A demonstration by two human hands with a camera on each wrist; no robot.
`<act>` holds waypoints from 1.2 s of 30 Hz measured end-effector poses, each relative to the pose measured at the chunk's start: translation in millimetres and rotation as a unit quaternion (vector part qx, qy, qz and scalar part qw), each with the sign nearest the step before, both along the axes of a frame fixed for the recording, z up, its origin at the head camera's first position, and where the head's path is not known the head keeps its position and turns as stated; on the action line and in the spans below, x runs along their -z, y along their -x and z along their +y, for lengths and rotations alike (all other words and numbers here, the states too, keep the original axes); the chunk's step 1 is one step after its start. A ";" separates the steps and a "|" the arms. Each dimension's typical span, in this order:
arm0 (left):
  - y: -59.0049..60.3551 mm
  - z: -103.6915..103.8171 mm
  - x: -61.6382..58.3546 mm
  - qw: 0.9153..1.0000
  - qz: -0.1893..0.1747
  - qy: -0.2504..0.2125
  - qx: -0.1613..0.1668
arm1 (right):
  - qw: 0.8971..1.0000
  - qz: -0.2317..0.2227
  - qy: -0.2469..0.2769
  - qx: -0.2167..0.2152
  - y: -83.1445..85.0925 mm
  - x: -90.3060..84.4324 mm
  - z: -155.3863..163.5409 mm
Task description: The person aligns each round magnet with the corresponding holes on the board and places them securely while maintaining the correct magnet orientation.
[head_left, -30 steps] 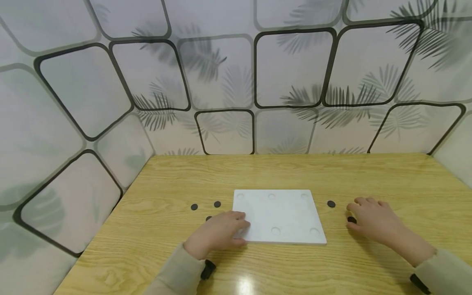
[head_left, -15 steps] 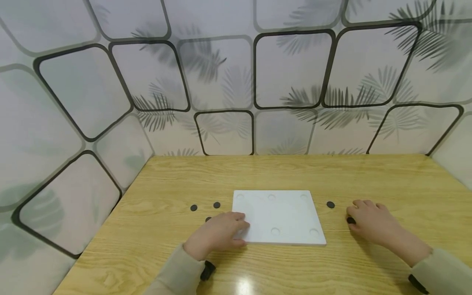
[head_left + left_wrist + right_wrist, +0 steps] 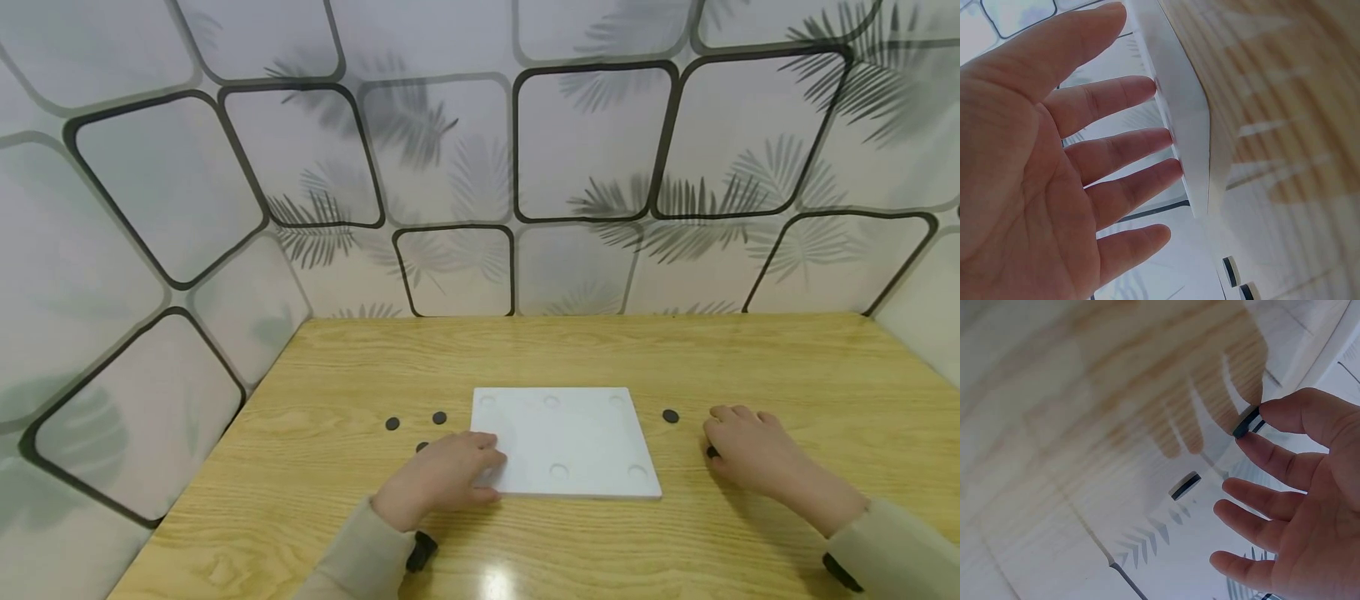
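A white rectangular board [image 3: 566, 437] with shallow round recesses lies flat on the table; its near left corner is covered by my left hand [image 3: 442, 473]. In the left wrist view that hand [image 3: 1060, 175] has its fingers spread and nearly straight, several fingertips touching the board's top [image 3: 1188, 119]. To the right of the board, my right hand [image 3: 753, 454] pinches a small black disc [image 3: 712, 452] between thumb and index finger. The right wrist view shows this disc [image 3: 1245, 423] standing out at the fingertips, the other fingers loose. Another black disc [image 3: 671, 416] lies between board and right hand.
Left of the board are more black discs: one further left [image 3: 392, 423], one nearer the board [image 3: 439, 417], and one partly hidden behind the left hand [image 3: 422, 447]. A leaf-patterned curtain [image 3: 465, 167] surrounds the wooden table [image 3: 360, 358] at the back and sides.
The right thumb and index finger have closed on the disc, which now shows less beneath the hand. My left hand has stayed on the board.
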State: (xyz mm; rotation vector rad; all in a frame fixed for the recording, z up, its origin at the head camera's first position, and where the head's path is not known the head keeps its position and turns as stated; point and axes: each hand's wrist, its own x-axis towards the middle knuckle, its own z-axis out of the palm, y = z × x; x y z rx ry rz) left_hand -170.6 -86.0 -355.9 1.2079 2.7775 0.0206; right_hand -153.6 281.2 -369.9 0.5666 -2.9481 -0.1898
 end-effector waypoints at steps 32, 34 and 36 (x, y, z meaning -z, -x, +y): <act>-0.5 0.7 -0.5 1.000 0.000 0.001 -0.006 | 1.000 -0.020 0.006 -0.015 3.3 -10.7 -8.2; -0.5 0.4 -0.7 1.000 0.001 0.001 -0.005 | 1.000 -0.023 0.006 -0.018 3.5 -12.3 -10.8; -0.7 0.0 -0.8 1.000 -0.001 0.003 -0.007 | 0.999 -0.026 0.005 -0.020 4.2 -13.5 -13.9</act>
